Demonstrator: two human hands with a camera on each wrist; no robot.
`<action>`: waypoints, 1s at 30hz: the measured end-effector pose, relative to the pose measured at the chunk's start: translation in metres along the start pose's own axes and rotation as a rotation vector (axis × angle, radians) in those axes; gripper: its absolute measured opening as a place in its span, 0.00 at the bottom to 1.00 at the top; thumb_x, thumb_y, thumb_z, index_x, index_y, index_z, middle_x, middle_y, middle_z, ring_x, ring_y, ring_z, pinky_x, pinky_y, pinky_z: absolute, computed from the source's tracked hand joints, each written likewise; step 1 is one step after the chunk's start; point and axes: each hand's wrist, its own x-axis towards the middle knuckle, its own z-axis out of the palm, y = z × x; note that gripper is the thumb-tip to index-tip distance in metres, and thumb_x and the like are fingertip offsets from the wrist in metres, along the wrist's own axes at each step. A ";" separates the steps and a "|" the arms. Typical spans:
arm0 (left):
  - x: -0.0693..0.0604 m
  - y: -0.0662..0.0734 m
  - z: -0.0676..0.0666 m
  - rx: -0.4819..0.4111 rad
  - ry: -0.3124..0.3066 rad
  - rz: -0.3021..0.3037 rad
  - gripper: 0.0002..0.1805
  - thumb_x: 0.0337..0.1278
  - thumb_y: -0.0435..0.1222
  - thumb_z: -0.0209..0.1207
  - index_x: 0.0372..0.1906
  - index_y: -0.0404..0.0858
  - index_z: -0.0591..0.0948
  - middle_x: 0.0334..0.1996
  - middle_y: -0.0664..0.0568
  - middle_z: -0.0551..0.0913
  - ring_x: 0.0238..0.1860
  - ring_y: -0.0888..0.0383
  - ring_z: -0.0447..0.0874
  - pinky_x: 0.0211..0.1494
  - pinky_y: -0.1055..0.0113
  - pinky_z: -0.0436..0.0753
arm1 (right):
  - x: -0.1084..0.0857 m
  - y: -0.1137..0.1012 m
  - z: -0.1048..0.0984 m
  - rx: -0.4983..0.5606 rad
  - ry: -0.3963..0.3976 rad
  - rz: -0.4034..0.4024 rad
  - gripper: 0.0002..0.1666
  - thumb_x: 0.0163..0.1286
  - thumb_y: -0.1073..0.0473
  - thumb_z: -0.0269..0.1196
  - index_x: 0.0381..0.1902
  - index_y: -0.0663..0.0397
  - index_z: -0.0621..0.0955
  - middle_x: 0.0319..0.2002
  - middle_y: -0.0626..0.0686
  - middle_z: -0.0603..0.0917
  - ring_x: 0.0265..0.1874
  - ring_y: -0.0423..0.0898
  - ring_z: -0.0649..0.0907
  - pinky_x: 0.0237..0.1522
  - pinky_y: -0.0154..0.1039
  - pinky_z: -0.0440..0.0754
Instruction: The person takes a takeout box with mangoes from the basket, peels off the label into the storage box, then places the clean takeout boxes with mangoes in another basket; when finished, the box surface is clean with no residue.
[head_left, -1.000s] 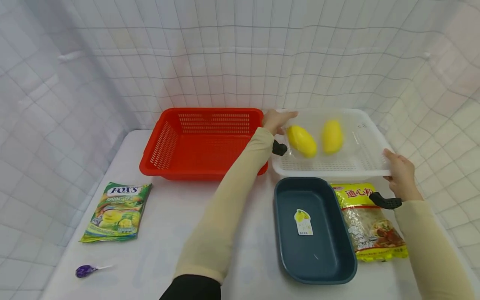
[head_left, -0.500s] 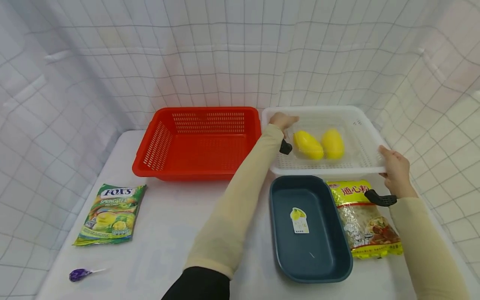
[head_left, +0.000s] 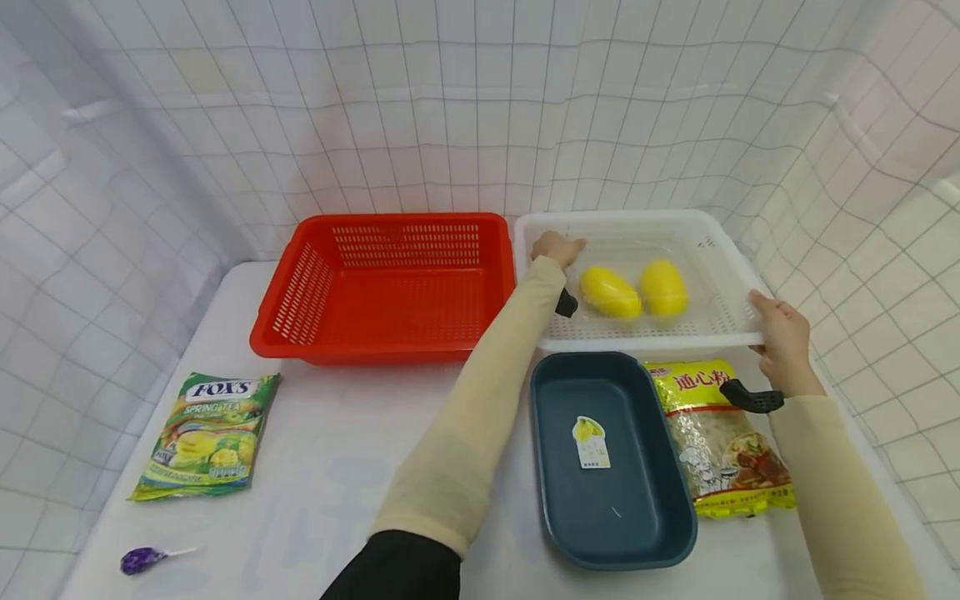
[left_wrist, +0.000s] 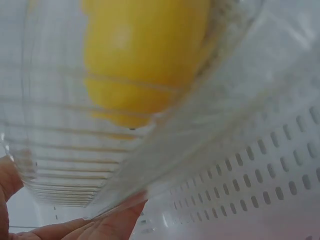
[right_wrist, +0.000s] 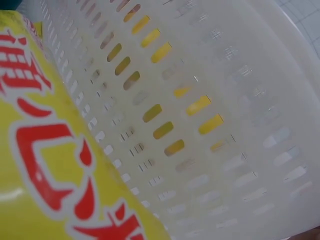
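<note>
Two yellow fruits (head_left: 611,292) lie close together in a clear plastic box (left_wrist: 55,100), inside the white basket (head_left: 652,343). My left hand (head_left: 553,247) reaches over the basket's left side and grips the box by its edge. Fingers (left_wrist: 112,220) lie beneath the box in the left wrist view, with the thumb at its side. At the basket's right front corner, my right hand (head_left: 783,342) holds the rim. The right wrist view shows the slotted basket wall with yellow behind it; my right hand is mostly out of that view.
A red basket (head_left: 405,354) stands left of the white one. In front are a dark blue tray (head_left: 622,517) with a small label and a yellow pasta bag (head_left: 727,467). A green candy bag (head_left: 206,433) and a purple lollipop (head_left: 142,560) lie at left.
The two fruits have come closer together inside the box. My left hand has shifted inward relative to the white basket, while my right hand keeps its hold. The whole scene has slid slightly left.
</note>
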 end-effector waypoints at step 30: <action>-0.115 -0.075 -0.105 -0.191 0.013 0.568 0.15 0.67 0.42 0.54 0.49 0.37 0.83 0.39 0.52 0.84 0.38 0.57 0.81 0.38 0.69 0.79 | -0.002 0.000 -0.003 0.036 -0.050 0.056 0.14 0.59 0.47 0.68 0.31 0.50 0.80 0.39 0.45 0.73 0.25 0.38 0.78 0.16 0.31 0.76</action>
